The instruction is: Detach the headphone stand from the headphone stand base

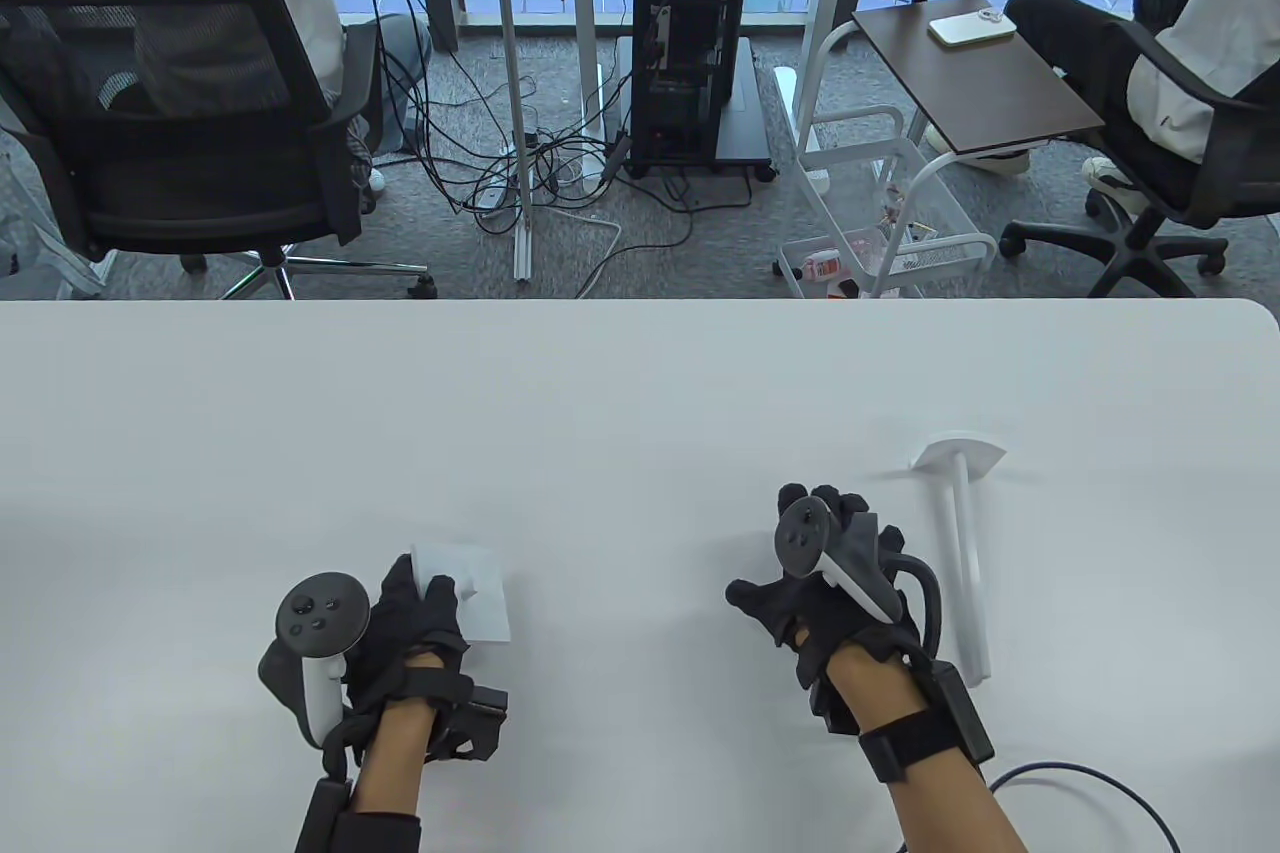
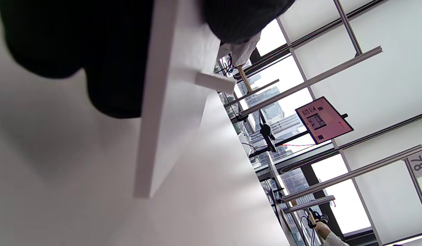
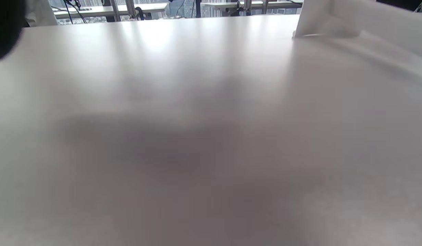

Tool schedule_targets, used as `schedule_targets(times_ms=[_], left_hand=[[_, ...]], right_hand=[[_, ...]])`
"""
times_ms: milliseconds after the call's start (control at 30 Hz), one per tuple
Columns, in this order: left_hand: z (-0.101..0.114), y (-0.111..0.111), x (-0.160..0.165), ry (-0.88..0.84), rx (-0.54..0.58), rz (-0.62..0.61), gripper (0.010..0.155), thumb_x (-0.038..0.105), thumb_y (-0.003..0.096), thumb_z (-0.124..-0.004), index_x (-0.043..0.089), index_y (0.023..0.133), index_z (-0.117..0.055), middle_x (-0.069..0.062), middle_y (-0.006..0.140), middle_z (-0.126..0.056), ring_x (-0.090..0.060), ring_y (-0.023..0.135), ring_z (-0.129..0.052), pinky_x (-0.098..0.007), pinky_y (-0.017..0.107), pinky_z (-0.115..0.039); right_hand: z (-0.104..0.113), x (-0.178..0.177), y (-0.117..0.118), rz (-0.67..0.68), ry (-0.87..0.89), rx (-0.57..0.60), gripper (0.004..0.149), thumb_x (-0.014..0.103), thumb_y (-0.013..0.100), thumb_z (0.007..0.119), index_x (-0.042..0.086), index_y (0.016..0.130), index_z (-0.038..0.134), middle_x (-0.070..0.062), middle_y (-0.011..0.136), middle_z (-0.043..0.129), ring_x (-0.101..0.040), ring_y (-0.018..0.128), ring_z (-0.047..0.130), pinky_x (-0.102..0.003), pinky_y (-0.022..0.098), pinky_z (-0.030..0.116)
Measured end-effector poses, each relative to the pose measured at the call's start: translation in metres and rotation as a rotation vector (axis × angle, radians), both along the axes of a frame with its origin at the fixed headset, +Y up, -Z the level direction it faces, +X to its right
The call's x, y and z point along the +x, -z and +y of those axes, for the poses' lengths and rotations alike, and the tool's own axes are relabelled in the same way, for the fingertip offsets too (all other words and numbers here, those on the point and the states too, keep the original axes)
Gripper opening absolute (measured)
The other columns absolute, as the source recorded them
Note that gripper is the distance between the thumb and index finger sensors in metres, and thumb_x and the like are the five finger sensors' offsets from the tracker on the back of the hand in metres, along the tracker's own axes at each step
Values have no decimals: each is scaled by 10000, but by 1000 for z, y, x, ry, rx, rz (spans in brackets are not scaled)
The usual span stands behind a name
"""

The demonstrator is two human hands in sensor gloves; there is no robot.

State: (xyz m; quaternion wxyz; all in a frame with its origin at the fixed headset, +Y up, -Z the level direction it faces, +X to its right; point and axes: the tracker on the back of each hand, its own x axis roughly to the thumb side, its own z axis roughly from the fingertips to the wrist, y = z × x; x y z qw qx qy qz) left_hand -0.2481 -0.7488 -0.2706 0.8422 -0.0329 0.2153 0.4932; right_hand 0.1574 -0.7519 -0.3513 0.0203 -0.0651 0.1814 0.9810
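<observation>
Left hand (image 1: 415, 628): the fingers grasp the white headphone stand base (image 1: 470, 593) at its left edge, near the front of the worktop (image 1: 620, 393).
Right hand (image 1: 830, 573): fingers curled loosely, grasping nothing.
Headphone stand (image 1: 965, 553): lies flat just right of the right hand, well apart from the base.

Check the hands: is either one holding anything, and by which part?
The left hand grips the stand base by its near left edge, thumb on top. The right hand holds nothing; the stand lies on the table beside it.
</observation>
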Motion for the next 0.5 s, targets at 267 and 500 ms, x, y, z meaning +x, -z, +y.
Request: schedule_targets(times_ms=[267,500], left_hand=[[-1,4,-15,183,-45,50,626,360,412,-782,79,943,-606,-124,769,-869,-289,438,-1086,-428,354,-904],[-1,6,-40,385,-130,140,626,375,372,-850,70,899,-703,-91,663,-948,-232,328,-1116,-404,296,-938]], right_hand=[[-7,11,-4,-15,30,-20,1025,779,265,757,446,927,50,71,1099,-19,-215,1060,-58,-641,734,84],[-10,8,-6,-8,38,-33,1018,766,269,750,411,936,67,65,1101,0,-216,1059,-51,-641,731,78]])
